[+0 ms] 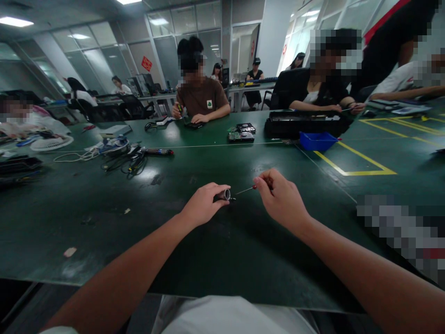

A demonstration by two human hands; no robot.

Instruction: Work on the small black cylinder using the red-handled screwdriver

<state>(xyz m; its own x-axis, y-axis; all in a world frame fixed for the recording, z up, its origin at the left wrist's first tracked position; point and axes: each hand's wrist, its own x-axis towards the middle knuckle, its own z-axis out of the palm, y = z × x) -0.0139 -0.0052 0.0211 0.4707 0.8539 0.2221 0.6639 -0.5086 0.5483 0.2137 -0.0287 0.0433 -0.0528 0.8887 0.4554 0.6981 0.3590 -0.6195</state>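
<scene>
My left hand (205, 202) is closed around a short, hollow metal cylinder (227, 194), whose round open end faces right. A small pale bit (232, 199) shows just below that end; what it is I cannot make out. Pinched in my right hand (280, 195) is a thin screwdriver (247, 189) with a red handle, most of which the fingers hide. Its slim shaft points left toward the cylinder, with the tip a little short of the opening. Both hands are over the middle of the green table (194, 250).
Ahead lie several circuit boards and drives (241, 136), a blue bin (318, 141) and a long black casing (306, 124). Tangled cables (134, 160) and a dark rod-shaped tool (158, 151) are at left. A co-worker in a brown shirt (203, 97) sits opposite; others work around.
</scene>
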